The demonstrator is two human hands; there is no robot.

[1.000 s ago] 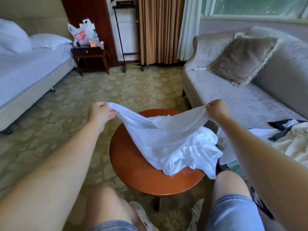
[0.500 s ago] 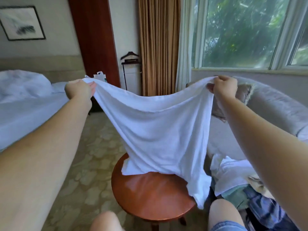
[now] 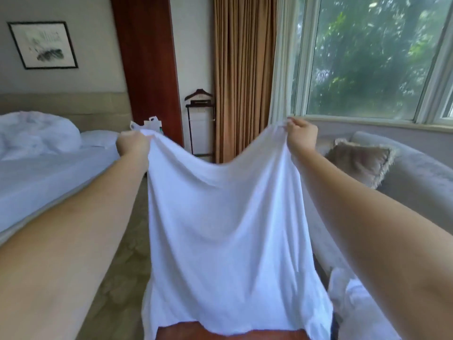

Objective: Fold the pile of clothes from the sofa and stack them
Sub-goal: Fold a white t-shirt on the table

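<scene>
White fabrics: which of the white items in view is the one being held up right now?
The white garment, pinched at its top corners by the left hand and right hand, hanging free; the white clothes on the sofa lie untouched.

Both my arms are stretched forward and up, bare to past the elbow, forearms running in from the lower corners and converging slightly toward the hands. My left hand [image 3: 132, 143] is closed in a fist, back of hand toward me, knuckles up, wrist roughly straight. My right hand [image 3: 301, 137] is also closed, at about the same height, wrist bent a little inward, fingertips curled over at the top of the fist. Each fist pinches one upper corner of a white garment [image 3: 228, 241], which is all I grip. Hands are well apart, held level with each other. Thumbs are not clearly visible on either side.
</scene>
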